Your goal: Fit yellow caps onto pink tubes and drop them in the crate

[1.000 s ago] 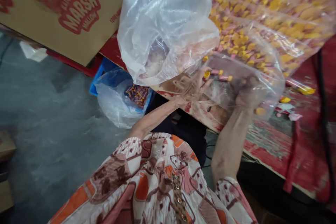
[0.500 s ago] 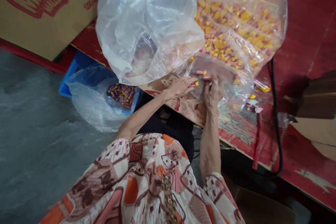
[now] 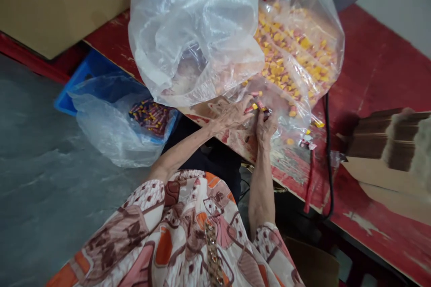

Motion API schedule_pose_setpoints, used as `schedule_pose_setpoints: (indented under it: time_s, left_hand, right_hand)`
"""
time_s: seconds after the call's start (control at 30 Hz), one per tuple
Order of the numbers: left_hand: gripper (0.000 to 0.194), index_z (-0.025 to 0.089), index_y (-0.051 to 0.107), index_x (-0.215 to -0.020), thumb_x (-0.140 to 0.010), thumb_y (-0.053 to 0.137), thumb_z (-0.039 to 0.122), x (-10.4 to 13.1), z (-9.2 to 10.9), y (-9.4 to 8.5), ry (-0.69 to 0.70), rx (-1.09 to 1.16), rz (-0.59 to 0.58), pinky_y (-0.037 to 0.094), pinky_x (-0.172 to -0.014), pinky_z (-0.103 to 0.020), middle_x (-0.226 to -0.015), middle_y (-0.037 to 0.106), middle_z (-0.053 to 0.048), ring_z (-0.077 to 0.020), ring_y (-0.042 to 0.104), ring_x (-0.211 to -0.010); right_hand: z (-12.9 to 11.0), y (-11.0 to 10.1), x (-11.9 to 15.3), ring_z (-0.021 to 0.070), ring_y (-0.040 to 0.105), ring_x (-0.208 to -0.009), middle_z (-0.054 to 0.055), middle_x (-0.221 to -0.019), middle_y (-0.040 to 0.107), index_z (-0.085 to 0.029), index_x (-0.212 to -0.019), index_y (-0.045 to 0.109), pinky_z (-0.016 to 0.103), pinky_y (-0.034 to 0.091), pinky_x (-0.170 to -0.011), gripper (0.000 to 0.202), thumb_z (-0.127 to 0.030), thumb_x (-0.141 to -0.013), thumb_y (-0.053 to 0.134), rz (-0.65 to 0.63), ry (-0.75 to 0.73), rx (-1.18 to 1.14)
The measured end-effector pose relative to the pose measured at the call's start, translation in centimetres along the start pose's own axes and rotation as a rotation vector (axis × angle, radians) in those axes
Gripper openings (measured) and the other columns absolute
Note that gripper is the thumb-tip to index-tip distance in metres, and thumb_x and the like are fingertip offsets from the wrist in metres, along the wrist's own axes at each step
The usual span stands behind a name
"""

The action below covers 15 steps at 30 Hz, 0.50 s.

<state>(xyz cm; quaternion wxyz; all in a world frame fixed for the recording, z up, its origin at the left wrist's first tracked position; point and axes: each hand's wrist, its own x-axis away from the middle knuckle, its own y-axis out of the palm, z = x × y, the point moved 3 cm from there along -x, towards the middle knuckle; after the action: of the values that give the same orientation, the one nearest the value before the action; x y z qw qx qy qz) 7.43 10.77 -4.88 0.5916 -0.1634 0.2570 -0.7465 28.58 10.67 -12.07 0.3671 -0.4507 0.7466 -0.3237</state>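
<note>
A worn red bench (image 3: 380,67) carries the full bag (image 3: 298,54), clear film packed with yellow-ended pink sticks. A carton (image 3: 63,13) stands well to the left of the full bag; between the two, a white bag (image 3: 198,13) touches the full bag's left side. Well left of the full bag and nearer the person, a blue crate (image 3: 69,94) holds a lined heap (image 3: 151,119) of similar pieces. The step in hand looks like picking up single sticks at the near edge of the full bag; the next move seems to call for a light pinch, clear of the slack film. There the left hand (image 3: 234,114) has its fingers bent, nearly closed, and seems to pinch one stick (image 3: 249,109), yellow end outward. The right hand (image 3: 266,126), just beside, has its fingers bunched close against a second stick (image 3: 260,104); whether they grip it, I cannot tell. A third stick (image 3: 257,93) lies just beyond the left fingers, toward the full bag.
</note>
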Motion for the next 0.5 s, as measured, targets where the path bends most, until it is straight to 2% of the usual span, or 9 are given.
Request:
schedule_pose_setpoints:
  time_s: [0.07, 0.1, 0.17, 0.2, 0.27, 0.33, 0.43, 0.5]
  left_hand:
    - [0.034, 0.026, 0.073, -0.140, -0.109, 0.074, 0.015, 0.0, 0.0, 0.7, 0.066, -0.053, -0.127, 0.064, -0.117, -0.048, -0.141, 0.084, -0.011, -0.0314, 0.080, -0.128]
    - [0.027, 0.026, 0.074, -0.131, -0.108, 0.072, 0.013, 0.0, -0.1, 0.8, 0.071, -0.064, -0.152, 0.064, -0.118, -0.050, -0.139, 0.084, -0.011, -0.0321, 0.079, -0.128]
    - [0.020, 0.028, 0.074, -0.119, -0.107, 0.073, 0.012, 0.3, -0.4, 0.5, 0.061, -0.038, -0.138, 0.064, -0.119, -0.050, -0.135, 0.085, -0.010, -0.0313, 0.079, -0.125]
    - [0.019, 0.029, 0.074, -0.120, -0.107, 0.073, 0.015, 0.5, -0.7, 0.1, 0.053, -0.007, -0.099, 0.064, -0.120, -0.050, -0.134, 0.085, -0.009, -0.0307, 0.079, -0.123]
    - [0.020, 0.031, 0.074, -0.132, -0.112, 0.075, 0.028, 1.5, -1.6, -1.3, 0.039, 0.086, 0.032, 0.066, -0.117, -0.052, -0.130, 0.085, -0.007, -0.0302, 0.080, -0.119]
    - [0.032, 0.034, 0.072, -0.141, -0.113, 0.077, 0.050, 3.2, -3.4, -3.5, 0.022, 0.187, 0.193, 0.069, -0.109, -0.053, -0.120, 0.085, -0.006, -0.0296, 0.080, -0.108]
    - [0.061, 0.032, 0.071, -0.141, -0.107, 0.077, 0.082, 7.3, -8.0, -7.8, -0.075, 0.262, 0.499, 0.070, -0.102, -0.049, -0.109, 0.082, -0.004, -0.0263, 0.078, -0.099]
    - [0.072, 0.026, 0.068, -0.142, -0.106, 0.074, 0.088, 10.6, -11.5, -10.7, -0.165, 0.189, 0.686, 0.069, -0.102, -0.044, -0.111, 0.080, -0.005, -0.0263, 0.079, -0.104]
  right_hand:
    - [-0.5, -0.2, -0.3, 0.0339, 0.071, -0.124, 0.018, -0.135, 0.077, -0.021, -0.140, 0.073, 0.050, 0.061, -0.111, 0.041, -0.048, -0.115, 0.056, -0.024, -0.053, 0.024]
    - [-0.7, -0.4, -0.4, 0.0341, 0.071, -0.125, 0.019, -0.140, 0.077, -0.022, -0.142, 0.074, 0.050, 0.061, -0.112, 0.042, -0.050, -0.114, 0.059, -0.039, -0.065, 0.037]
    - [-1.0, -0.7, -0.5, 0.0340, 0.073, -0.119, 0.018, -0.134, 0.078, -0.021, -0.137, 0.077, 0.050, 0.061, -0.110, 0.043, -0.053, -0.114, 0.060, -0.058, -0.052, 0.041]
    - [-1.0, -0.9, -0.4, 0.0335, 0.073, -0.113, 0.018, -0.127, 0.079, -0.019, -0.132, 0.078, 0.050, 0.061, -0.108, 0.044, -0.055, -0.115, 0.059, -0.048, -0.033, 0.025]
    - [-1.1, -1.3, 0.0, 0.0324, 0.073, -0.105, 0.017, -0.117, 0.079, -0.018, -0.126, 0.078, 0.049, 0.062, -0.103, 0.047, -0.056, -0.119, 0.052, 0.008, -0.005, -0.027]
    - [-1.2, -1.5, 0.6, 0.0329, 0.074, -0.108, 0.018, -0.119, 0.079, -0.018, -0.127, 0.078, 0.049, 0.062, -0.103, 0.048, -0.053, -0.121, 0.046, 0.055, -0.025, -0.054]
    - [-1.5, -1.2, 1.0, 0.0336, 0.076, -0.118, 0.019, -0.130, 0.081, -0.019, -0.135, 0.079, 0.049, 0.061, -0.109, 0.046, -0.051, -0.119, 0.050, 0.033, -0.083, -0.036]
    - [-1.6, -0.7, 0.7, 0.0336, 0.077, -0.116, 0.019, -0.124, 0.081, -0.018, -0.131, 0.080, 0.050, 0.061, -0.109, 0.048, -0.053, -0.120, 0.050, 0.012, -0.077, -0.047]
